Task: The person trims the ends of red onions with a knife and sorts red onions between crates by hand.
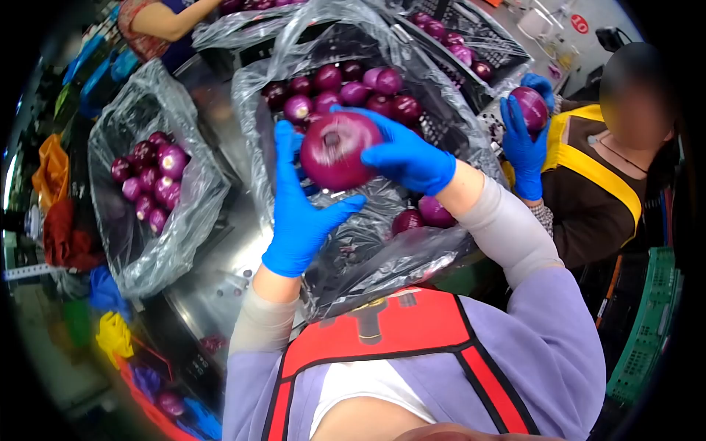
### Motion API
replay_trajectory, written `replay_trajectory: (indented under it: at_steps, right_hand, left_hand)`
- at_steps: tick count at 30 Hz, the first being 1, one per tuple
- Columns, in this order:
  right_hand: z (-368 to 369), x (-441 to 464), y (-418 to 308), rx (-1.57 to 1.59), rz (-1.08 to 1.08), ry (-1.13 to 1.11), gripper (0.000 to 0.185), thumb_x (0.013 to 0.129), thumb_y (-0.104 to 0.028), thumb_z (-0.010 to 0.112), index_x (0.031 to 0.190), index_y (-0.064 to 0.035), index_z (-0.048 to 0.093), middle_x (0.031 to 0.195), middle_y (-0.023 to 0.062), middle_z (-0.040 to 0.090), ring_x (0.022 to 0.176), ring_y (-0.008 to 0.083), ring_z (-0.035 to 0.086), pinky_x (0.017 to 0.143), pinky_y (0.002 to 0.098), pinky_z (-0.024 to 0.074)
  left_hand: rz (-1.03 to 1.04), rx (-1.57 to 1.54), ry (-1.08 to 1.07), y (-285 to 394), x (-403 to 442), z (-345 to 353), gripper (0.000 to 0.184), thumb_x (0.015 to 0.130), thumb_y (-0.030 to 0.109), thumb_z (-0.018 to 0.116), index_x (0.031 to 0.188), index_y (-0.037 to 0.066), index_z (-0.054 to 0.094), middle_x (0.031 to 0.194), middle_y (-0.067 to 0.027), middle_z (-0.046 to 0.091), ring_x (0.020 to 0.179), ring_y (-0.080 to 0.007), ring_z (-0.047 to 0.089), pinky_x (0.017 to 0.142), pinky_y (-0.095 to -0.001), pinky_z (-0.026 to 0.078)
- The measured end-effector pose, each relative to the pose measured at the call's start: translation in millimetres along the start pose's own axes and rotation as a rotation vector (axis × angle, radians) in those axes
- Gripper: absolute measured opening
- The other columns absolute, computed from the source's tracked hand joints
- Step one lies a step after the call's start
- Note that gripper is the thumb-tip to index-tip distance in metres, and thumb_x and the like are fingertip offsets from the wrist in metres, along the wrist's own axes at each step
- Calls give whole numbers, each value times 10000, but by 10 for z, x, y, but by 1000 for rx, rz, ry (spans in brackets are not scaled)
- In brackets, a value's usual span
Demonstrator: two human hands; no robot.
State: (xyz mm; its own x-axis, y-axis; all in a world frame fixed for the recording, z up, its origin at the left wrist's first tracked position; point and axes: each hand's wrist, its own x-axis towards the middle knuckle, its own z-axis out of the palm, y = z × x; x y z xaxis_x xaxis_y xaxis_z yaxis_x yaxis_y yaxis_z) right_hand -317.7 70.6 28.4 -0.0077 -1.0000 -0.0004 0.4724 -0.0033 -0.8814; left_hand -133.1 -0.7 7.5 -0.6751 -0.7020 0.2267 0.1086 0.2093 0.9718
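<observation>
A large peeled red onion (pixel 337 149) is raised in front of me, one end facing the camera. My right hand (pixel 415 153), in a blue glove, grips it from the right, thumb on the near side and fingers behind. My left hand (pixel 300 220), also blue-gloved, is open to the left of and below the onion, fingers stretched up and thumb apart; whether it touches the onion, I cannot tell. Beneath both hands is a crate lined with a clear plastic bag (pixel 368 257), holding several purple onions (pixel 353 92).
A second lined crate (pixel 158 257) with onions stands left on the metal table (pixel 243 250). Another onion crate (pixel 471 44) is at back right. A co-worker (pixel 588 162) on the right holds an onion (pixel 531 110); another person's arm (pixel 176 22) is at top left.
</observation>
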Motion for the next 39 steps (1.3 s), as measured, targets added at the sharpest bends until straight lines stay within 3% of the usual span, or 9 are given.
replay_trajectory:
  at_steps: [9, 11, 18, 22, 25, 27, 30, 34, 39]
  right_hand:
    - [-2051, 1110, -691, -469, -796, 1226, 824, 644, -274, 828, 1315, -43, 408, 1216, 189, 542, 1123, 303, 538, 944, 418, 459]
    - [-2363, 1075, -816, -776, -546, 1708, 1010, 545, -348, 871, 1360, -57, 349, 1272, 240, 484, 1182, 336, 493, 988, 457, 414]
    - [-3389, 730, -1048, -882, 252, 2034, 1052, 602, -381, 808, 1437, -97, 233, 1417, 246, 324, 1288, 401, 380, 1044, 444, 362]
    - [-4278, 746, -1241, -1963, 1220, 581, 614, 841, -473, 519, 1270, -35, 537, 1354, 181, 483, 1289, 289, 434, 1052, 414, 349]
    - [-4253, 985, -1135, -1812, 936, 1037, 564, 866, -472, 442, 1296, -119, 533, 1353, 154, 488, 1240, 318, 484, 1021, 415, 383]
    - [-3218, 1116, -1068, -1591, 41, 1375, 605, 772, -459, 610, 1237, -74, 566, 1222, 220, 571, 1157, 359, 535, 985, 423, 413]
    - [-2379, 1630, -635, -1296, -944, 672, 490, 764, -199, 707, 1211, -53, 569, 1057, 168, 641, 932, 223, 628, 819, 315, 493]
    - [-1511, 1845, 237, -1610, -779, 102, 505, 769, -264, 680, 1236, -131, 545, 1103, 154, 615, 979, 358, 589, 873, 404, 480]
    - [-1378, 1996, 887, -1595, -41, 223, 615, 752, -417, 666, 1286, -153, 509, 1216, 183, 569, 1098, 352, 558, 923, 422, 458]
  left_hand:
    - [-152, 114, 70, -49, -17, -6, 1008, 725, 134, 745, 1501, 184, 105, 1476, -163, 278, 1227, -320, 441, 950, -393, 416]
    - [-154, 87, 84, -66, -8, -19, 988, 731, 132, 737, 1500, 180, 118, 1477, -155, 279, 1228, -315, 440, 950, -391, 415]
    - [-98, -22, 272, -127, -13, -97, 926, 746, 67, 705, 1489, 143, 157, 1450, -122, 321, 1159, -251, 478, 905, -350, 427]
    - [-76, -149, 365, -94, -4, -136, 844, 791, 40, 647, 1483, 138, 173, 1464, -105, 296, 1183, -237, 454, 901, -323, 424]
    - [-77, -218, 404, -86, -7, -128, 828, 806, 29, 626, 1485, 143, 165, 1464, -106, 288, 1189, -236, 444, 916, -317, 424]
    - [-83, -243, 424, -84, -5, -134, 818, 815, 27, 617, 1485, 144, 162, 1461, -107, 289, 1189, -236, 441, 925, -315, 424]
    - [-60, -277, 430, -120, -12, -146, 787, 835, 25, 595, 1484, 135, 164, 1450, -115, 300, 1192, -235, 442, 949, -321, 418]
    - [-39, -316, 495, -146, -17, -149, 719, 864, 51, 566, 1476, 116, 194, 1431, -129, 336, 1193, -240, 464, 950, -318, 406]
    - [-25, -330, 558, -170, -9, -141, 679, 877, 77, 560, 1469, 109, 228, 1417, -136, 370, 1202, -253, 475, 931, -314, 411]
